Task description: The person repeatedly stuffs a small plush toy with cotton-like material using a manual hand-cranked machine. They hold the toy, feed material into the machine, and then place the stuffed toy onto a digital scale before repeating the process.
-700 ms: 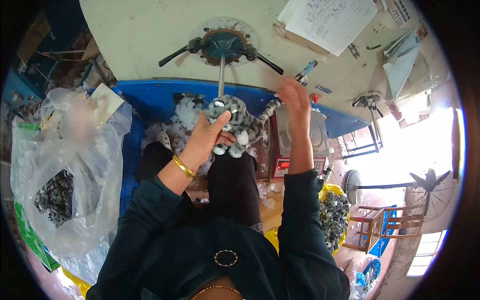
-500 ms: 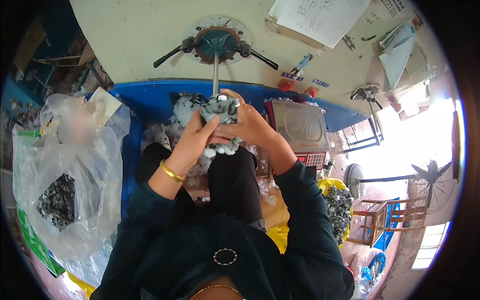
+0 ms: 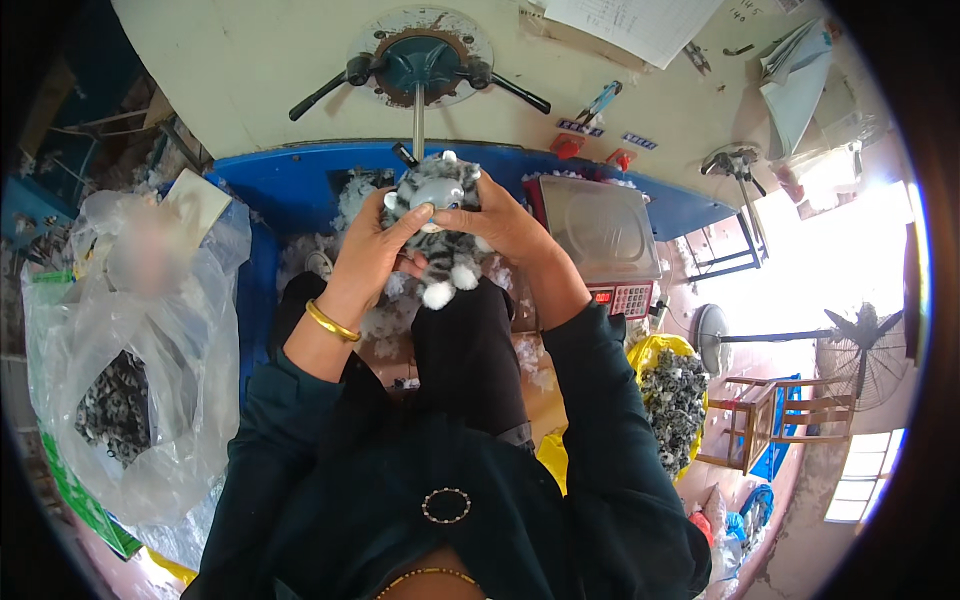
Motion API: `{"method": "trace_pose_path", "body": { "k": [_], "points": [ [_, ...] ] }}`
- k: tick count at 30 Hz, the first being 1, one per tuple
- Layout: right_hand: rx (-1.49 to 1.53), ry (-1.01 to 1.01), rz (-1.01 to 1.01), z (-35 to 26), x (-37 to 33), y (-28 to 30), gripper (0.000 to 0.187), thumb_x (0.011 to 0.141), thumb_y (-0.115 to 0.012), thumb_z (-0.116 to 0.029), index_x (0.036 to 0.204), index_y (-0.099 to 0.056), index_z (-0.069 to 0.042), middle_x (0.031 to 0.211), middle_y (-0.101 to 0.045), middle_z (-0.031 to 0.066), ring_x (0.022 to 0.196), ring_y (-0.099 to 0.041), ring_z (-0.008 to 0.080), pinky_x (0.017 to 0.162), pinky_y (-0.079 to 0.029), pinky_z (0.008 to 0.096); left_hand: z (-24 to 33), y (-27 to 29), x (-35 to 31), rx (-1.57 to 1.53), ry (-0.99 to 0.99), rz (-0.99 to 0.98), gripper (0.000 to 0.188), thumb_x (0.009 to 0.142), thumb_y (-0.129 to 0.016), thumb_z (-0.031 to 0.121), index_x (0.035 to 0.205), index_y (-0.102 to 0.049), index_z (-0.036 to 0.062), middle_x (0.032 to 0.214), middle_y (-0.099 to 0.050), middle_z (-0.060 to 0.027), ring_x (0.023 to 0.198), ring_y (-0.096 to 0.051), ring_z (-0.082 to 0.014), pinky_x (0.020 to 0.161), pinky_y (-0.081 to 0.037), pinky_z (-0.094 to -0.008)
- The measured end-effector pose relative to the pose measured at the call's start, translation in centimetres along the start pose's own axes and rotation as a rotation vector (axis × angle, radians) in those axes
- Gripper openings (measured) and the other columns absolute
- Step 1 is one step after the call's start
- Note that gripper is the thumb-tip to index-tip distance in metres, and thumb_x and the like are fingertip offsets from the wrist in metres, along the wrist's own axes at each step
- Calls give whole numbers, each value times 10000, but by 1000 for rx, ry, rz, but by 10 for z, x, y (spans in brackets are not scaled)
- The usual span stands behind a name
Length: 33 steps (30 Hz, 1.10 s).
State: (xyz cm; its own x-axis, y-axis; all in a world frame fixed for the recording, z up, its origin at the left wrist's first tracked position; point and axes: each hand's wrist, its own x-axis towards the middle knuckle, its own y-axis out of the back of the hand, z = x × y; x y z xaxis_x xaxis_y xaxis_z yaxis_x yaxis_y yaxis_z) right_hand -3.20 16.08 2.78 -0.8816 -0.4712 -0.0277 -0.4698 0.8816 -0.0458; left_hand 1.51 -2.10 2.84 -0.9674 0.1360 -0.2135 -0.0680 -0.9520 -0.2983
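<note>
Between my two hands is a plush toy (image 3: 436,192), grey with black stripes, white ears and white paw tips. Its face is turned up toward me and its legs hang over my lap. My left hand (image 3: 376,240) closes round its left side, and my right hand (image 3: 507,222) grips its right side. Both thumbs press together on the toy's muzzle. Just beyond its head, a thin metal tube (image 3: 419,125) comes down from the machine fitting (image 3: 421,72) with black handles. Whether the tube touches the toy, I cannot tell.
White stuffing fluff (image 3: 357,205) lies in the blue trough (image 3: 300,190). A scale (image 3: 600,228) stands at the right. On the left is a clear plastic bag (image 3: 190,400) with plush pieces. A yellow sack (image 3: 640,352) of grey plush stands at lower right.
The plush toy has been turned so its face and striped legs now show. My thumbs have moved onto its muzzle. The whole view has shifted slightly.
</note>
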Motion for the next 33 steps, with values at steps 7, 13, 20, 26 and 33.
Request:
{"method": "trace_pose_path", "body": {
  "k": [7,13,20,26,33],
  "points": [
    [-343,229,181,23,0,-51,1038,759,-780,-77,1497,-51,-59,1235,-563,130,1122,-558,203,994,-401,321,-10,44,6,63,-16,-42,558,812,-749,342,1199,-506,23,876,-589,-43,645,-561,-97,491,-463,-220],
    [-135,280,59,37,3,-24,1057,723,-798,-30,1518,-107,-116,1265,-552,103,1119,-545,166,990,-416,322,-24,30,14,37,-74,-92,556,844,-719,186,1304,-436,56,924,-595,-37,752,-595,-116,589,-543,-247],
    [-179,317,150,42,8,-36,1108,712,-784,24,1520,-44,-137,1246,-560,112,1128,-562,193,979,-431,334,-34,44,21,-31,-79,-108,593,837,-718,157,1331,-410,43,1093,-597,-69,925,-623,-147,664,-570,-272],
    [-225,395,333,36,16,-85,1091,736,-746,68,1505,5,-117,1194,-560,122,1096,-569,189,927,-471,323,-13,79,19,10,-92,-47,583,869,-694,258,1308,-421,-12,979,-615,-89,822,-637,-160,673,-564,-258],
    [80,235,252,13,3,-46,954,778,-750,1,1461,-85,43,1174,-578,107,1070,-571,168,937,-456,318,16,34,10,123,-4,-152,404,917,-622,326,1146,-512,10,888,-583,-35,616,-568,-70,517,-490,-191]
  ]
}}
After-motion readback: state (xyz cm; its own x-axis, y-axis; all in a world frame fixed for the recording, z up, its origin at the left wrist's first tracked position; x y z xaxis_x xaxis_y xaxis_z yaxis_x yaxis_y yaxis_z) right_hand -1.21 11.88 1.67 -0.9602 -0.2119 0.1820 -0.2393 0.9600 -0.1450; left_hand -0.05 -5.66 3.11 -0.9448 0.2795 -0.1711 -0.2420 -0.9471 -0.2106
